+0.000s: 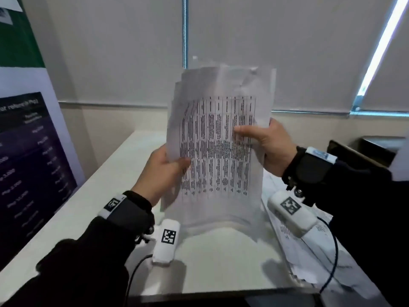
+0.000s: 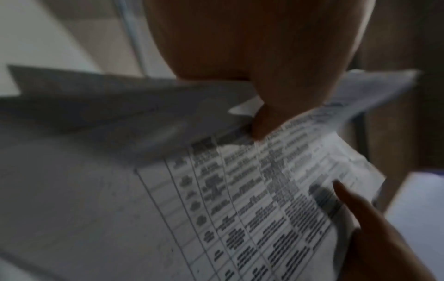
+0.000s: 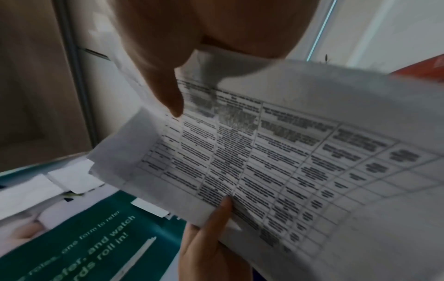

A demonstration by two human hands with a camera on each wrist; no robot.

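Left side of the room: a tall standing banner with a dark purple panel under a green top [image 1: 26,151] stands against the left end of the white rectangular surface [image 1: 99,196]. The frame edge cuts off its left portion, and its pale lettering is too blurred to read. Behind the surface, grey roller blinds [image 1: 110,52] cover the windows. A beaded blind chain [image 1: 184,29] hangs between two of them.

Centre: the left hand [image 1: 162,171] pinches the left edge of the sheaf of white paper sheets printed with a black-ruled table [image 1: 219,147], with the thumb on the printed face and the fingers clamped behind. The sheaf is held upright over the middle of the surface, printed face toward the person. The right hand [image 1: 270,147] grips the right edge higher up, with the thumb laid across the print and the fingers closed on the back.

Right side: loose printed white sheets [image 1: 287,235] lie spread on the right part of the surface, below the right forearm. A dark box-like object [image 1: 363,149] stands beyond them at the far right.

Not discernible:
- The fingers of both hands are hidden behind the sheaf in the head view.
- The table text is smeared in all three views.
- The number of sheets in the sheaf cannot be counted, although the top corners fan apart.
- It cannot be told whether the curled lower edge touches the surface.
- The forearm and the wrist device partly cover the loose sheets.
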